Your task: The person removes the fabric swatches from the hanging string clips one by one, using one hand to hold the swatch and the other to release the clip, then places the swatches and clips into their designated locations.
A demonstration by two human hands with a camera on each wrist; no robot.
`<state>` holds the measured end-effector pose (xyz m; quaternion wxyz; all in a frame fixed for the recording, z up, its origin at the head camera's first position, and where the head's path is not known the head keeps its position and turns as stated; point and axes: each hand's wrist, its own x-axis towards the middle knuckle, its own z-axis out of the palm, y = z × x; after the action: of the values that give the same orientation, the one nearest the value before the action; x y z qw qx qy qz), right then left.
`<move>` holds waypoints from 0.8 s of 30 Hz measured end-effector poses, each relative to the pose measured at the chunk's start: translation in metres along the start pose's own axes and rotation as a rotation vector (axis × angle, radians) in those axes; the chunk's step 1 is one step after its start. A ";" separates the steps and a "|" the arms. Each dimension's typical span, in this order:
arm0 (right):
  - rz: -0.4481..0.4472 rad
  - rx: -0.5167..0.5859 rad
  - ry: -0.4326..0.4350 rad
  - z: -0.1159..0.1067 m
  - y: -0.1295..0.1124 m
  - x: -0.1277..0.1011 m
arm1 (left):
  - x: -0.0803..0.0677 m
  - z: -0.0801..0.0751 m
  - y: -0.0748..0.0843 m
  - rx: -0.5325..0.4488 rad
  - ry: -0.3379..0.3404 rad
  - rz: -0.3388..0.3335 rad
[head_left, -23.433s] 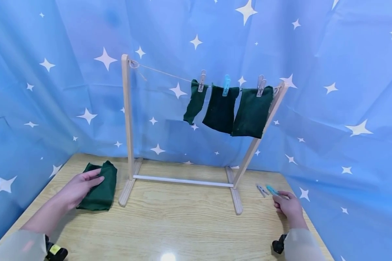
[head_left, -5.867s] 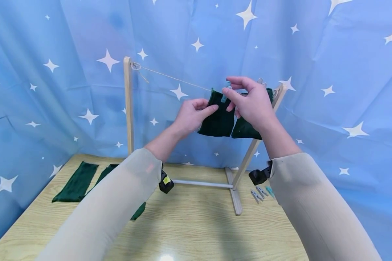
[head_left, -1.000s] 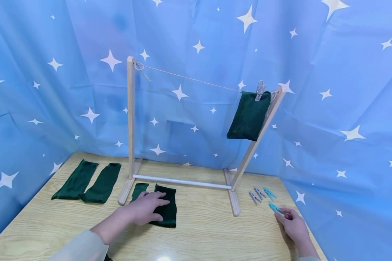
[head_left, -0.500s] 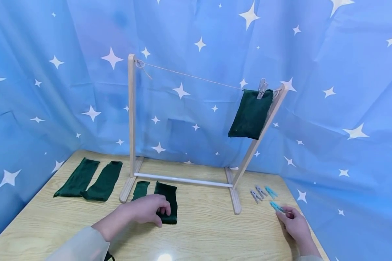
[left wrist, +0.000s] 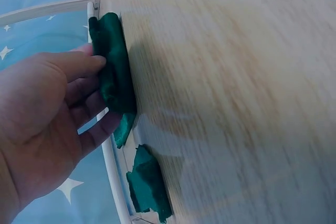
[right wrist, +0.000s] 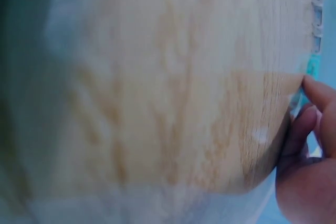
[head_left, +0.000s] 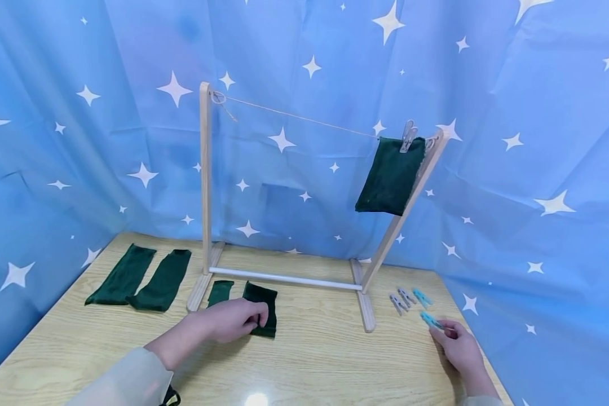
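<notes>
My left hand (head_left: pixel 233 320) pinches a dark green cloth (head_left: pixel 268 307) by its near edge, close to the rack's foot bar. In the left wrist view the cloth (left wrist: pixel 113 59) is rumpled between thumb and fingers. A smaller green cloth (head_left: pixel 220 293) lies just left of it, partly hidden behind the hand. On the right, my right hand (head_left: pixel 457 344) pinches the end of a turquoise clothespin (head_left: pixel 430 320) at the table surface. Behind it lie another turquoise clothespin (head_left: pixel 421 296) and two grey clothespins, the nearer grey clothespin (head_left: pixel 398 304) leftmost.
A wooden rack (head_left: pixel 205 180) with a string line (head_left: pixel 294 115) stands at the back. One green cloth (head_left: pixel 391 175) hangs at its right end under a grey clothespin (head_left: pixel 407 138). Two long green cloths (head_left: pixel 124 276) lie flat at the table's left. A starry blue curtain surrounds the table.
Earlier, three cloths hung on the line; two have come off. Over the last second my left fingers have curled onto the dark cloth, shifting its near edge backward. The right hand barely moved.
</notes>
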<state>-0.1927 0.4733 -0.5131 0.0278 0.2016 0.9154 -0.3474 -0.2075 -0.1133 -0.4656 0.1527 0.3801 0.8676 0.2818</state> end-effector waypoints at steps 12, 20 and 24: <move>-0.012 0.001 0.004 0.000 0.004 0.003 | -0.001 0.003 -0.003 -0.047 0.020 -0.059; -0.008 0.000 -0.004 0.000 0.001 0.001 | -0.001 0.003 -0.006 -0.051 0.058 -0.007; -0.008 0.002 -0.004 0.000 -0.002 -0.003 | -0.003 0.002 -0.004 -0.064 0.044 0.004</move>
<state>-0.1908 0.4707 -0.5115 0.0279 0.1973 0.9158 -0.3488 -0.2069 -0.1175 -0.4695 0.1452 0.3703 0.8606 0.3181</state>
